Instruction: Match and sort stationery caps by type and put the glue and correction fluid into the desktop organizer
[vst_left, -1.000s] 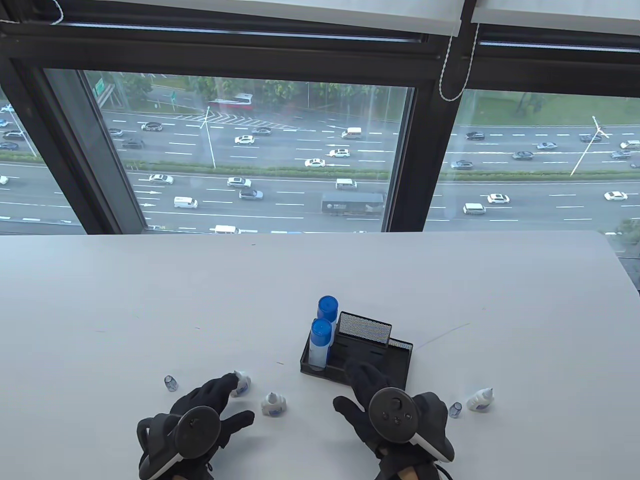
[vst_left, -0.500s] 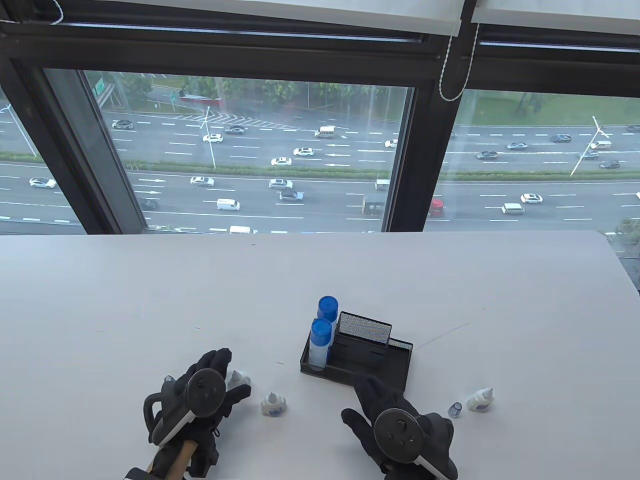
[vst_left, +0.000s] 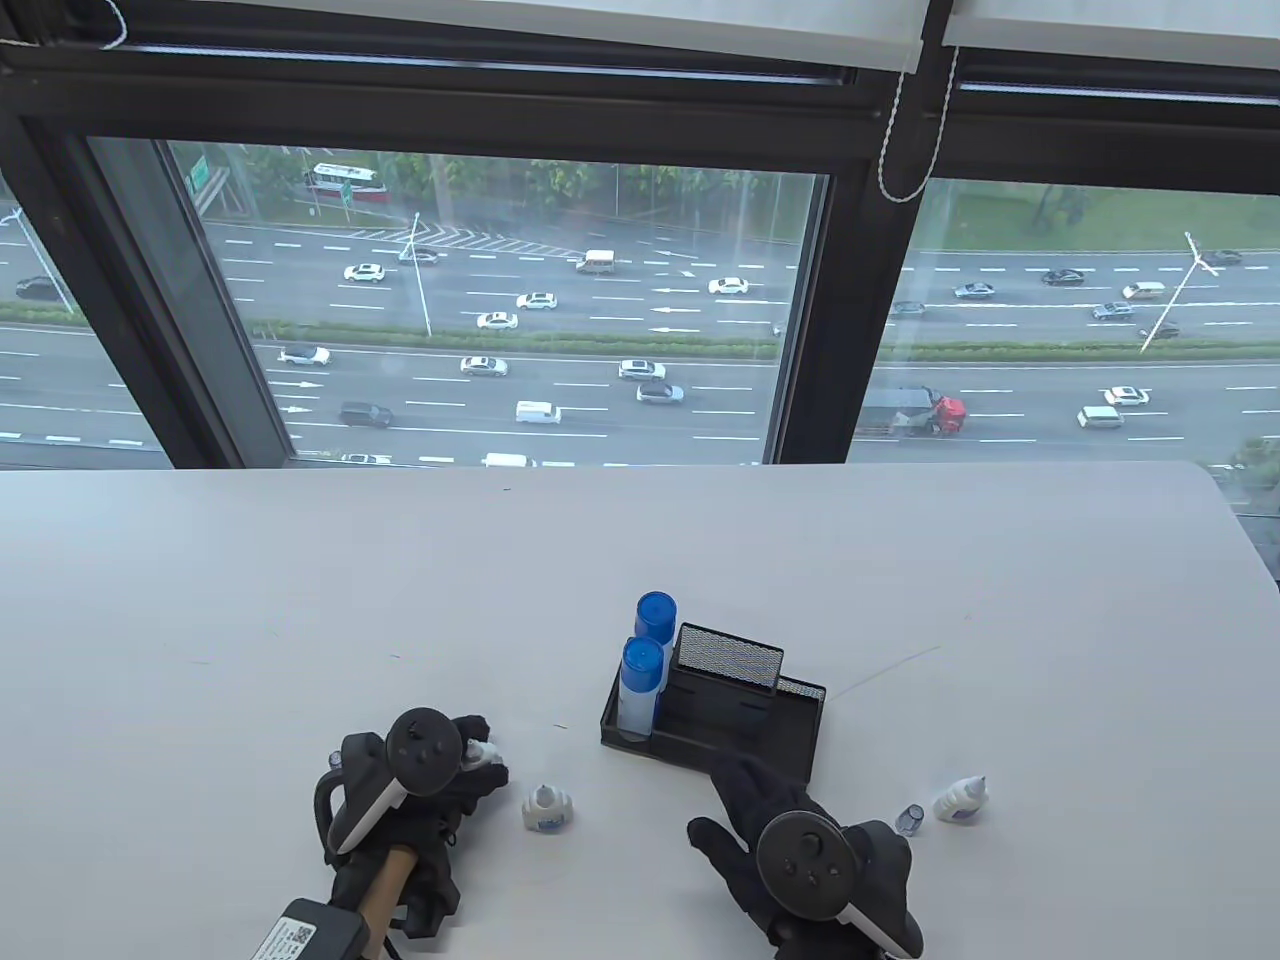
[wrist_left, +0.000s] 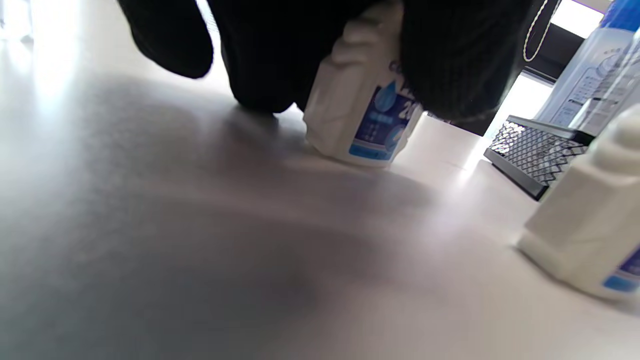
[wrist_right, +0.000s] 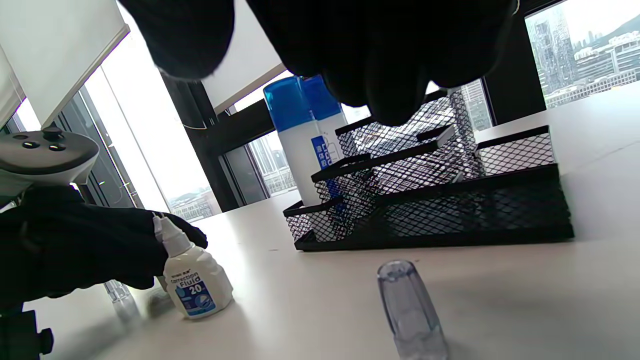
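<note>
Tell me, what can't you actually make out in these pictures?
- Table view: the left hand covers most of the bottle it grips.
- Left wrist view: that bottle's top is hidden by fingers.
- Table view: small clear cap, too small for detail.
- Right wrist view: right hand's fingers cut off at top.

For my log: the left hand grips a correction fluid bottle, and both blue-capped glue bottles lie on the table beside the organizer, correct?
Not quite. The glue bottles stand upright inside the organizer, as the table view shows. The left hand does grip a correction fluid bottle.
</note>
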